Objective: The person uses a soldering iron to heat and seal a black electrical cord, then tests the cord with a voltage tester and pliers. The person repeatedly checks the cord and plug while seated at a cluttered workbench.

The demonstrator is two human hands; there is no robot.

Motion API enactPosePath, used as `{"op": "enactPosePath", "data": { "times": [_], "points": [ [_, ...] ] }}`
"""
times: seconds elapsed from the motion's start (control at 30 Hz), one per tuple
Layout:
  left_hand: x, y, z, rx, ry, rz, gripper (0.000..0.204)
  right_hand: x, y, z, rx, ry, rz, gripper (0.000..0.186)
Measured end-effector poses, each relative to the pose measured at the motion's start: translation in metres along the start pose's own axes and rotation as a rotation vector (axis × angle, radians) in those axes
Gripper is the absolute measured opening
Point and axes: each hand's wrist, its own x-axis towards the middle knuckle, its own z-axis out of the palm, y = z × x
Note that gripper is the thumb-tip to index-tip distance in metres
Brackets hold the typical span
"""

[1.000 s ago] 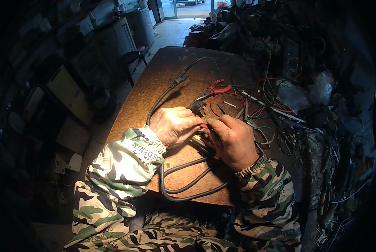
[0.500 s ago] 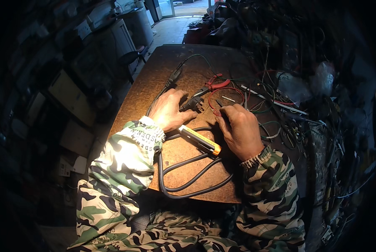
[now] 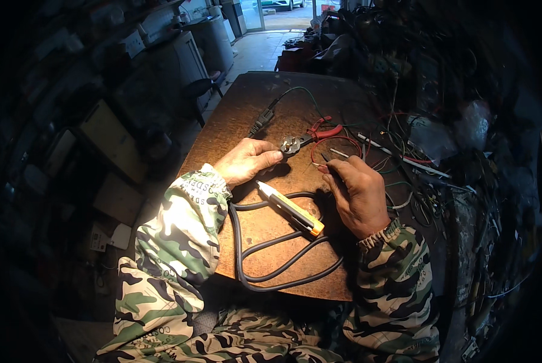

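My left hand (image 3: 246, 162) pinches a black power plug (image 3: 291, 144), its metal prongs turned up toward me. Over the right part of the table, my right hand (image 3: 360, 190) is closed, thumb against fingers, on the end of a red wire (image 3: 337, 138) that loops away behind it. A small dark pointed tip also shows by those fingertips; I cannot make out what it belongs to. Between the hands lies a yellow and black pen-shaped voltage tester (image 3: 292, 209), resting across a coiled black power cord (image 3: 246, 281). Red-handled pliers (image 3: 326, 132) lie just beyond the plug.
The cord's socket connector (image 3: 262, 121), with a green wire (image 3: 304, 89) at it, lies on the wooden table (image 3: 222, 130) farther off. Tangled wires and a white strip (image 3: 404, 158) cover the right side. A dark stool (image 3: 201, 88) stands beyond the left edge.
My left hand has raised and turned the plug so its prongs face up. My right hand keeps its pinch on the red wire. The whole view has shifted slightly.
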Motion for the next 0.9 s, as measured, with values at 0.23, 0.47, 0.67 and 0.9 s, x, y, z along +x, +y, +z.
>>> {"op": "enactPosePath", "data": {
  "times": [0.23, 0.47, 0.67, 0.9],
  "points": [
    [-0.004, -0.003, -0.001, 0.064, -0.044, 0.074, 0.035, 0.002, -0.001, 0.002, 0.126, -0.025, -0.081, 0.014],
    [-0.008, 0.005, -0.002, 0.072, -0.171, 0.066, 0.038, -0.001, -0.006, 0.003, 0.016, -0.076, -0.174, 0.017],
    [-0.006, 0.003, -0.001, 0.066, -0.183, 0.068, 0.04, -0.003, -0.007, 0.008, 0.004, -0.06, -0.185, 0.016],
    [-0.007, 0.004, 0.0, 0.107, -0.192, 0.089, 0.042, -0.003, -0.002, 0.011, 0.12, -0.071, -0.139, 0.02]
  ]
}}
